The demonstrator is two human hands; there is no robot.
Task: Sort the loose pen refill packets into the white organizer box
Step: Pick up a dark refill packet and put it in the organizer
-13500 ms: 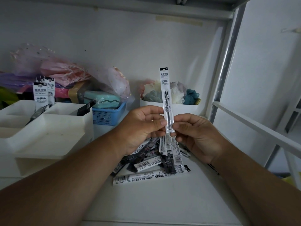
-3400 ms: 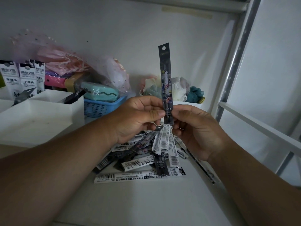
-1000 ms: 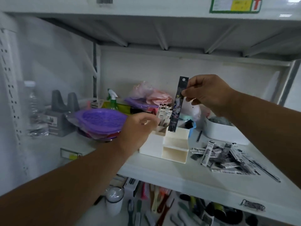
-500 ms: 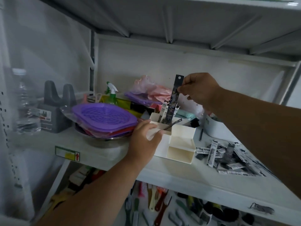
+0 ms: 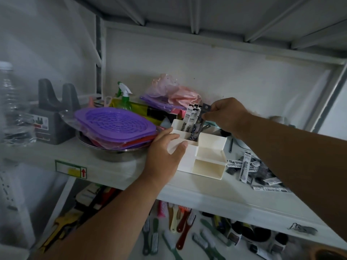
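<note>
The white organizer box [image 5: 211,155] stands on the shelf in the middle of the view. My left hand [image 5: 165,152] grips its front left corner. My right hand [image 5: 227,114] pinches the top of a dark refill packet [image 5: 201,117] whose lower end is down inside a rear compartment. Several white refill packets [image 5: 191,117] stand upright in that same area of the box. A pile of loose refill packets [image 5: 251,169] lies on the shelf to the right of the box, partly hidden by my right forearm.
A purple plastic strainer [image 5: 114,126] on a metal bowl sits just left of the box. Behind are a green spray bottle [image 5: 124,99], pink and purple bags [image 5: 172,94] and a dark holder [image 5: 54,111]. Brushes lie on the shelf below [image 5: 178,228].
My right hand has lowered the dark packet into the box's rear compartment. My left hand has stayed on the box's front left corner.
</note>
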